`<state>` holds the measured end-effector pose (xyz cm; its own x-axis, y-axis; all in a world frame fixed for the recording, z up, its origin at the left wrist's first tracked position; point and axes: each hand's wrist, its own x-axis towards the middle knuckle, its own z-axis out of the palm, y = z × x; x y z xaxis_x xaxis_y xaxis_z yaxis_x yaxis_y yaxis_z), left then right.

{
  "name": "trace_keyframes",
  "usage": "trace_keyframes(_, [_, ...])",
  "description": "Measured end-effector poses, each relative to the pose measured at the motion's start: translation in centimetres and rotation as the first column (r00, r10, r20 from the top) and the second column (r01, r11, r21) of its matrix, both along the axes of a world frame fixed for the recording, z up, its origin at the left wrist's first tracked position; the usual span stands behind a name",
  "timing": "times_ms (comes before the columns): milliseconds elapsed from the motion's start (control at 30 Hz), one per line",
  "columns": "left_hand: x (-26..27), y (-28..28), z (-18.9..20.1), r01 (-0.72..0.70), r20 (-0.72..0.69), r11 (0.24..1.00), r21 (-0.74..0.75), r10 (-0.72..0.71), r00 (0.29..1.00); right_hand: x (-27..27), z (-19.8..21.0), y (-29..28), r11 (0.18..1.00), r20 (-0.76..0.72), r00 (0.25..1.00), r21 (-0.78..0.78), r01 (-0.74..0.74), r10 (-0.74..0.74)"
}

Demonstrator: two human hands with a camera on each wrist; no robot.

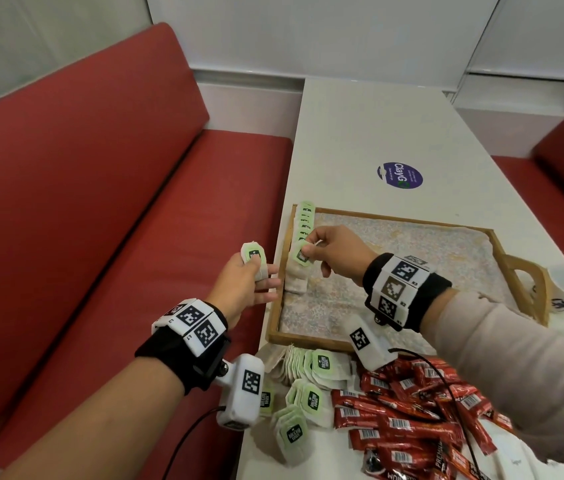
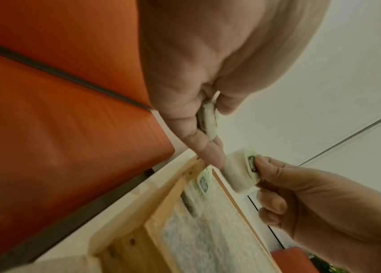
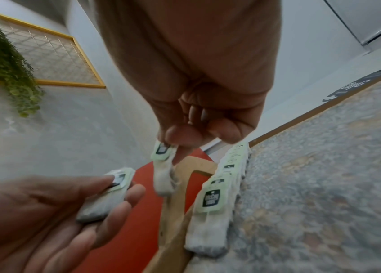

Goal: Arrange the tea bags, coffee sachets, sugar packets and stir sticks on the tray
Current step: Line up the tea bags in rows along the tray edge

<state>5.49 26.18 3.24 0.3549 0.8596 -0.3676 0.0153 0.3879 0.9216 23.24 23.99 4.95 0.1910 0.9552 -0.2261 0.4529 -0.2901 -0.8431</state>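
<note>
Pinching one tea bag by green tag, right hand held over left edge of wooden tray, bag hanging above row of tea bags laid along that edge. Small stack of tea bags gripped by left hand under thumb, just left of tray, over red bench. Loose tea bags and red coffee sachets heaped on white table near tray's front.
</note>
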Motion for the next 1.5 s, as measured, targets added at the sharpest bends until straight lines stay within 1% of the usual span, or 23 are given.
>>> trace_keyframes(100, [-0.2,0.0,-0.1,-0.01,-0.013,1.0,0.008,0.01,1.0,0.2,-0.7,-0.1,0.994,0.055,0.997,-0.099,-0.043,0.049])
trace_keyframes(267, [-0.5,0.0,-0.2,0.002,-0.075,0.998,0.056,0.002,0.997,-0.8,-1.7,0.0,0.943,0.09,0.971,-0.273,-0.191,0.223])
trace_keyframes(367, [-0.5,-0.1,-0.3,-0.008,-0.102,0.998,0.064,0.015,0.995,-1.3,-2.0,0.4,0.921,0.155,0.949,-0.325,-0.215,0.276])
trace_keyframes(467, [-0.5,-0.1,-0.5,-0.016,-0.12,0.997,0.077,0.025,0.992,-1.4,-2.6,1.3,0.939,0.278,0.926,-0.302,-0.168,0.255])
trace_keyframes(533, [-0.6,0.0,-0.7,-0.013,-0.144,0.995,0.098,0.027,0.989,-1.3,-2.9,1.8,0.952,0.335,0.916,-0.278,-0.127,0.22])
trace_keyframes(667, [-0.8,0.2,-1.0,-0.006,-0.188,0.992,0.129,0.03,0.982,-1.1,-2.9,2.2,0.97,0.351,0.924,-0.233,-0.073,0.154])
trace_keyframes(1000, [-0.7,0.2,-1.2,0.019,-0.199,0.986,0.164,0.014,0.98,-1.0,-3.3,2.6,0.973,0.431,0.892,-0.227,-0.041,0.139])
trace_keyframes(1167, [-0.7,0.0,-1.0,0.025,-0.201,0.982,0.189,0.014,0.98,-1.0,-2.9,2.6,0.969,0.488,0.858,-0.243,-0.044,0.161])
trace_keyframes(1200, [-0.7,0.0,-1.0,0.024,-0.197,0.981,0.191,0.014,0.98,-0.9,-2.7,2.6,0.973,0.486,0.86,-0.228,-0.046,0.155])
trace_keyframes(1267, [-0.6,-0.1,-0.9,0.021,-0.189,0.981,0.194,0.016,0.982,-0.8,-1.9,2.3,0.987,0.455,0.882,-0.147,-0.061,0.122])
trace_keyframes(1333, [-0.5,-0.2,-0.8,0.023,-0.186,0.979,0.203,0.015,0.982,-0.9,-0.8,1.7,0.995,0.373,0.922,-0.043,-0.095,0.104])
trace_keyframes(1367, [-0.4,-0.2,-0.7,0.027,-0.187,0.978,0.208,0.013,0.982,-1.1,-0.1,1.3,0.994,0.307,0.945,-0.007,-0.113,0.109])
trace_keyframes(1433, [-0.2,-0.3,-0.7,0.036,-0.19,0.976,0.216,0.006,0.982,-1.6,1.0,0.4,0.988,0.171,0.974,0.011,-0.155,0.151])
trace_keyframes(1500, [0.0,-0.5,-0.8,0.05,-0.198,0.972,0.231,-0.004,0.98,-1.9,1.4,-0.1,0.978,0.121,0.971,-0.002,-0.21,0.208])
